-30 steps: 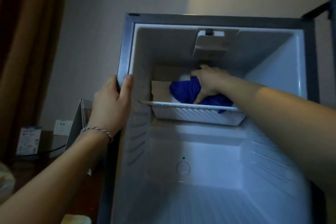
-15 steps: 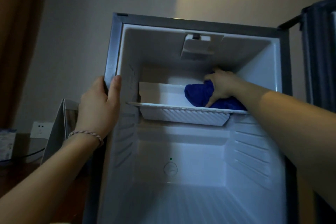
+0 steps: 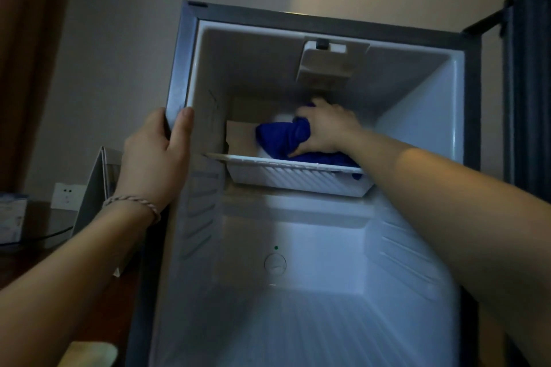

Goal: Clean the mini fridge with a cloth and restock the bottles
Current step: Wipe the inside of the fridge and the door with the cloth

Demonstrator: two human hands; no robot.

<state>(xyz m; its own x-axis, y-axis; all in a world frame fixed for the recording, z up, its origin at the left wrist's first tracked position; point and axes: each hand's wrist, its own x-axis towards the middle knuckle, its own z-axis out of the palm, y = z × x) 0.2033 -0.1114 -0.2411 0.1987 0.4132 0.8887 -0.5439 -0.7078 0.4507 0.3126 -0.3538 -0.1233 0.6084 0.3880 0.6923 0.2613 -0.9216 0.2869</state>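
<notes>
With the left hand (image 3: pixel 153 155) gripping the fridge (image 3: pixel 179 74) edge as a brace, the right hand (image 3: pixel 323 128), clutching the cloth (image 3: pixel 280 138) on the shelf (image 3: pixel 298 176) beneath it, should press flat and reach the corners.

A white wall socket (image 3: pixel 66 196) sits beside a brown curtain (image 3: pixel 26 62), above a dark table (image 3: pixel 38 229).

Left hand (image 3: pixel 152 158) grips the mini fridge's (image 3: pixel 176 83) left front edge, thumb wrapped inside, arm extended, braided bracelet (image 3: pixel 132 202) on wrist. Right hand (image 3: pixel 325 128) reaches deep onto the upper shelf (image 3: pixel 298 177), fingers curled around the blue cloth (image 3: pixel 281 137), forearm outstretched.
</notes>
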